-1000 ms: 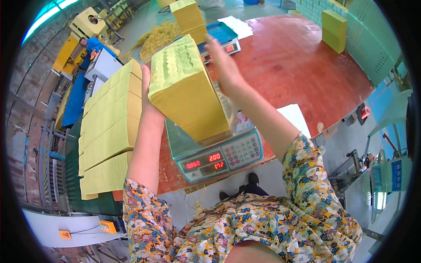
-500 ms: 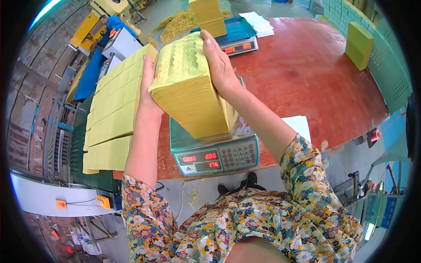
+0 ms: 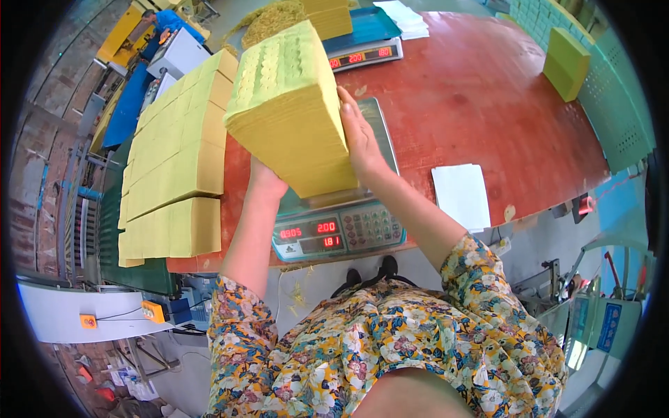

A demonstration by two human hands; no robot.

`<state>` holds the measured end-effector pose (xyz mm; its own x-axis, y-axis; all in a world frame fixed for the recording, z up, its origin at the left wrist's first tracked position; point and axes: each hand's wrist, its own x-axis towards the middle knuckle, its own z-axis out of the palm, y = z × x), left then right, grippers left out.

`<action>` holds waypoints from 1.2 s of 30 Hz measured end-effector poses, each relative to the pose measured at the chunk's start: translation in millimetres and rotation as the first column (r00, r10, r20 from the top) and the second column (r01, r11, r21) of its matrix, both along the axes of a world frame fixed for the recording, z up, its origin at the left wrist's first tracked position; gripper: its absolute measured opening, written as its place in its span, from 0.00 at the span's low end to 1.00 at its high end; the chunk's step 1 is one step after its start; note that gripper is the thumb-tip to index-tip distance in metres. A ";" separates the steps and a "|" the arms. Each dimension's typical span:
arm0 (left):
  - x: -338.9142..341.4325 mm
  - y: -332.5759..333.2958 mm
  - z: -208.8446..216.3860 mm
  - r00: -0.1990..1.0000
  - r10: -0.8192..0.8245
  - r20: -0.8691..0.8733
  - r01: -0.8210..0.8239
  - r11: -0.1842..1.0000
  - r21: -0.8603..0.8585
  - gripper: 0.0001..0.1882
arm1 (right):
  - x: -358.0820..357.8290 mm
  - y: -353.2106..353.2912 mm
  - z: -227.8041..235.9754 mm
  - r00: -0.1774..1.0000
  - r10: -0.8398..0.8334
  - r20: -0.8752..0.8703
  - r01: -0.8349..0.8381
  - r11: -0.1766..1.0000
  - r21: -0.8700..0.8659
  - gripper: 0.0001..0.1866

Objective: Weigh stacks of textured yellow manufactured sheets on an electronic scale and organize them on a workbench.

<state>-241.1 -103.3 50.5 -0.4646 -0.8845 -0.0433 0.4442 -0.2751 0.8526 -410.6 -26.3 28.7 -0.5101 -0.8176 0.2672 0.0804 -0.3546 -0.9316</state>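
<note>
A tall stack of yellow paper sheets (image 3: 296,129), its top sheet embossed with rows of scalloped marks, leans over a digital scale (image 3: 338,233). My left hand (image 3: 268,180) grips it low on its left side, with the fingers hidden behind the paper. Flat against the right side lies my right hand (image 3: 361,136), fingers pointing up along it. The stack covers much of the scale's metal pan (image 3: 385,139); whether its base rests on the pan I cannot tell. Red digits glow on the scale's front panel.
Rows of yellow paper stacks (image 3: 174,150) stand close at left. White sheets (image 3: 460,195) lie on the red table (image 3: 481,104). A second scale (image 3: 369,56) bearing yellow paper is at the back. One yellow block (image 3: 566,64) stands far right. A person in blue (image 3: 164,22) works far left.
My left hand has dropped from the stack's upper left side to its lower left. The right hand has slid down from the top edge. The scale's digits have changed, and the view has shifted.
</note>
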 end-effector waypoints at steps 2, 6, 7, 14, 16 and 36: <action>0.1 -10.2 -6.0 0.996 -0.034 0.080 0.045 0.991 -0.127 0.23 | 11.9 -4.8 -0.7 0.998 0.057 0.038 -0.052 0.991 -0.126 0.32; -1.5 -19.7 -11.6 0.994 -0.102 -0.040 0.099 0.993 -0.067 0.23 | 11.1 -8.8 -0.8 0.988 0.103 0.114 -0.085 0.984 -0.155 0.31; -1.1 -20.7 -11.3 0.996 -0.088 -0.010 0.087 0.993 -0.076 0.24 | 13.3 -7.8 0.2 0.980 0.126 0.153 -0.102 0.982 -0.159 0.30; 62.4 13.1 -10.3 0.990 0.140 0.022 -0.138 0.989 -0.056 0.26 | 24.3 68.1 -14.8 0.986 -0.144 0.077 0.144 0.990 0.012 0.26; 111.6 27.0 -23.0 0.998 0.067 0.003 -0.066 0.986 -0.154 0.32 | 32.3 120.1 -18.8 0.973 -0.177 0.150 0.175 0.984 0.028 0.25; 244.1 122.2 -97.9 0.939 -0.078 0.334 0.045 0.993 0.107 0.15 | 172.3 236.7 -101.2 0.856 -0.158 0.492 0.005 0.955 0.298 0.12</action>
<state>3.0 18.9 -47.4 -0.4611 -0.8386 -0.2900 0.1151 -0.3806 0.9176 -238.2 210.4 -72.5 -0.5789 -0.7672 -0.2762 0.5486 -0.1159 -0.8280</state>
